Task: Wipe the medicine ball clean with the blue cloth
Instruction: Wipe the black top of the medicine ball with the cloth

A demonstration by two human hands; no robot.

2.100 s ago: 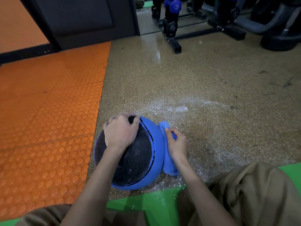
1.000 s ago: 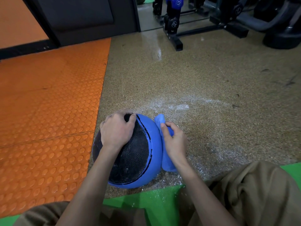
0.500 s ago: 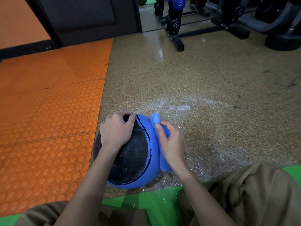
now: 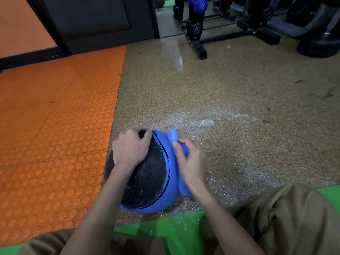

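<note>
A blue and black medicine ball [image 4: 152, 181] sits on the speckled brown floor right in front of me. My left hand [image 4: 130, 148] grips its upper left side, fingers curled over the top. My right hand [image 4: 191, 161] holds the blue cloth [image 4: 173, 137] and presses it against the ball's blue right side. One end of the cloth sticks up past my fingers, and another end hangs out below my wrist. The ball's far side is hidden.
An orange studded mat [image 4: 55, 126] covers the floor on the left. White powdery residue [image 4: 202, 122] streaks the brown floor beyond the ball. A dumbbell rack [image 4: 195, 34] and dark gym machines stand at the back. My knees rest on a green mat [image 4: 165, 234].
My right hand has slid the cloth up the ball's right side, toward its top. My left hand has kept its grip on the ball.
</note>
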